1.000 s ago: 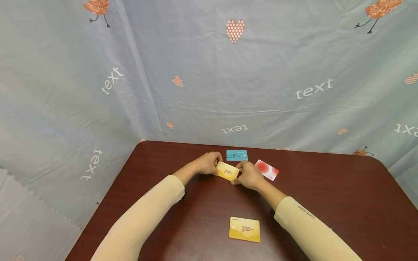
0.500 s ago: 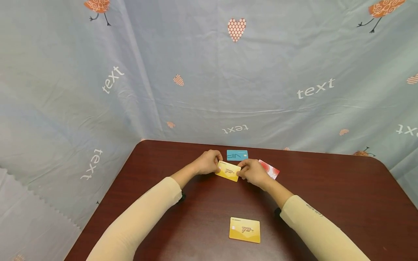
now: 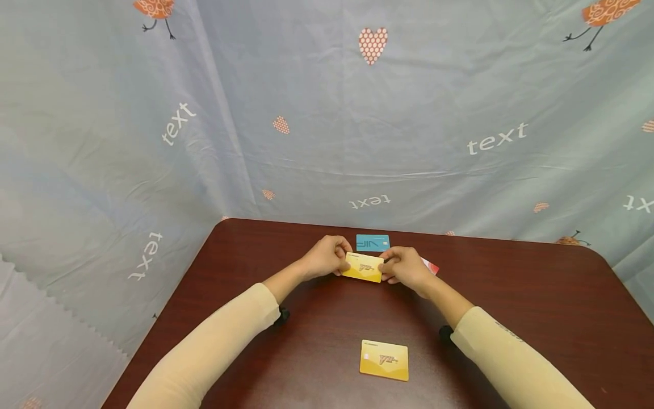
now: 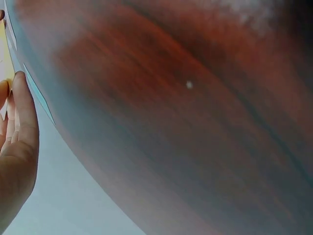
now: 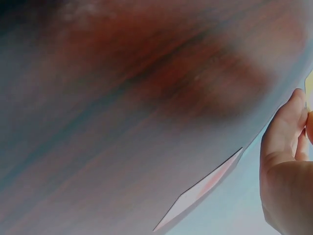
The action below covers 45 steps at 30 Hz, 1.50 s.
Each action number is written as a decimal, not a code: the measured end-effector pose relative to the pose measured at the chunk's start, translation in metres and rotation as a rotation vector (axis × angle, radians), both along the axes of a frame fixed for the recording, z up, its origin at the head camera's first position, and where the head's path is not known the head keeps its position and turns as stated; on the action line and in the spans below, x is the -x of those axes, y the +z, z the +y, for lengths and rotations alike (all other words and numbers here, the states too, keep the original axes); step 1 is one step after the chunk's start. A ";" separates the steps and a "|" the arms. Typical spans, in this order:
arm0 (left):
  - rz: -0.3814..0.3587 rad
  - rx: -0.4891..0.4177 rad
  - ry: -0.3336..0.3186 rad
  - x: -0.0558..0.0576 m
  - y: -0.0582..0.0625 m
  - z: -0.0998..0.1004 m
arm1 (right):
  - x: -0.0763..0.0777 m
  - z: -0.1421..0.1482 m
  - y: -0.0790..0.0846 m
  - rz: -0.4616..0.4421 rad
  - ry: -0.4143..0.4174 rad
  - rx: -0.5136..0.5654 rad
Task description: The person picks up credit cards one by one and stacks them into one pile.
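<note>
Both hands hold one yellow card (image 3: 363, 268) by its short ends, above the far middle of the table. My left hand (image 3: 325, 257) pinches its left end, thumb in front. At the right end, my right hand (image 3: 409, 269) pinches it the same way. Just behind lies a blue card (image 3: 372, 242) lettered VIP. A red and white card (image 3: 431, 266) is mostly hidden behind the right hand in the head view; the right wrist view shows more of this red and white card (image 5: 200, 191). Closer to me, a second yellow card (image 3: 384, 360) lies flat.
The dark red-brown table (image 3: 511, 307) has rounded far corners. A pale blue curtain (image 3: 306, 113) printed with hearts and words hangs behind it and along its left side.
The right hand has shifted its hold to the card's right end, thumb now in front. The held card has moved slightly right and turned more level. The right hand now covers more of the red card.
</note>
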<state>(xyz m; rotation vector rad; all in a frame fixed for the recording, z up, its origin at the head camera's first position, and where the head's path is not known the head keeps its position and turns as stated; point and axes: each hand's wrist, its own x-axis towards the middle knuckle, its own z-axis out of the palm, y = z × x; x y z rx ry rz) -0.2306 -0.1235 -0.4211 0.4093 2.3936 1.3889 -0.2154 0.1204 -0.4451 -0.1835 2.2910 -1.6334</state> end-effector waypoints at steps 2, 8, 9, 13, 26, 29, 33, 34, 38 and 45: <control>-0.010 -0.025 -0.002 -0.002 0.002 0.000 | -0.001 0.002 0.001 0.000 0.005 0.007; -0.030 -0.082 -0.010 -0.011 0.005 0.001 | -0.008 0.006 0.005 -0.001 0.022 0.034; -0.032 -0.092 -0.010 -0.012 0.004 0.002 | -0.009 0.007 0.006 0.000 0.026 0.037; -0.035 -0.126 -0.013 -0.018 0.005 0.003 | -0.014 0.011 0.009 -0.004 0.037 0.045; -0.032 -0.162 -0.015 -0.037 0.005 0.007 | -0.027 0.021 0.013 0.006 0.056 0.037; -0.041 -0.173 -0.027 -0.042 0.005 0.009 | -0.032 0.023 0.015 0.007 0.058 0.037; -0.060 -0.182 -0.041 -0.049 0.006 0.010 | -0.038 0.026 0.016 0.006 0.066 0.038; -0.064 -0.183 -0.044 -0.050 0.006 0.011 | -0.040 0.027 0.016 0.006 0.068 0.039; -0.066 -0.179 -0.054 -0.055 0.006 0.012 | -0.047 0.030 0.016 0.008 0.078 0.038; -0.067 -0.173 -0.079 -0.064 0.004 0.016 | -0.060 0.036 0.012 -0.005 0.108 0.056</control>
